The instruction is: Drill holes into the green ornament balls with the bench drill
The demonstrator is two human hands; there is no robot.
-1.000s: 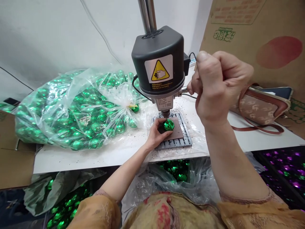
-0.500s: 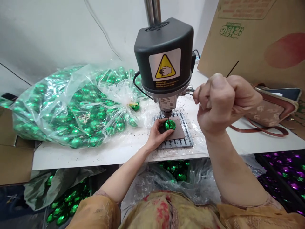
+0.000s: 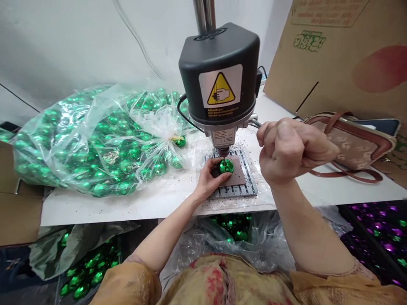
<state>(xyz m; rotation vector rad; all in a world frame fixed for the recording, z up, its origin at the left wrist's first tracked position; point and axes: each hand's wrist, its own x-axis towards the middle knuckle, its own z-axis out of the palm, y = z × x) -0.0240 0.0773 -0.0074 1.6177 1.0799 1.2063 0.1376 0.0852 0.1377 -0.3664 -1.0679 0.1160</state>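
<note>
1 ball (image 3: 229,167) (in left hand (image 3: 208,179))

The ball (image 3: 228,166) looks glossy, the drill housing (image 3: 219,54) matt, the column (image 3: 205,17) polished metal.

With my left hand (image 3: 210,180) I pinch a shiny green faceted ball (image 3: 227,167) against a flat brown square board (image 3: 239,174) on a grey slotted plate (image 3: 252,188). Right above my grip hangs a black drill head (image 3: 219,55). To its right, my right hand (image 3: 294,148) closes on a silvery metal lever (image 3: 253,118); to its left lies a clear plastic bag (image 3: 95,144) of green balls.
</note>
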